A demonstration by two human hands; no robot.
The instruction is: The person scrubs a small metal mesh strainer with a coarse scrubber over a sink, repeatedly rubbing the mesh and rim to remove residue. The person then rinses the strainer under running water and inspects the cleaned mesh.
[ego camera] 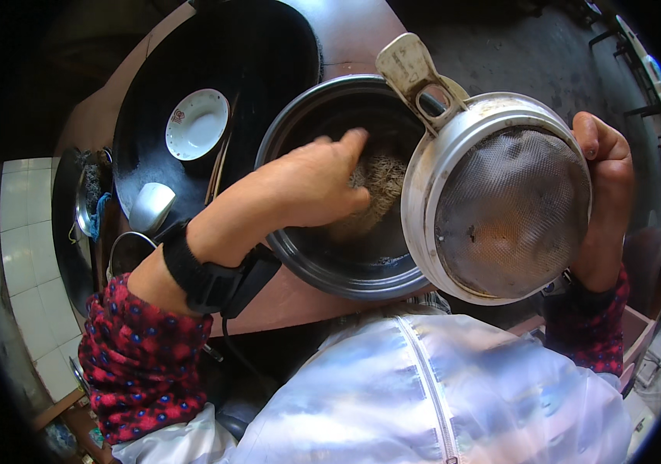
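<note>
In front of me a round metal basin (359,284) stands on the counter, with a tangled brown clump (385,182), perhaps a scourer or fibrous food, inside it. My left hand (313,182) is over the basin beside the clump, fingers spread and blurred; whether it touches the clump is unclear. My right hand (603,145) grips the far rim of a round sieve (504,214) with an off-white frame and metal mesh, tilted over the basin's right side. The sieve's stained plastic handle (417,75) points up and left.
A large dark wok (261,52) lies behind at the left, holding a white bowl (197,124), wooden chopsticks (220,162) and a metal ladle (152,207). A blue cloth (98,217) hangs left of it. The pink counter's edge (284,316) runs before me.
</note>
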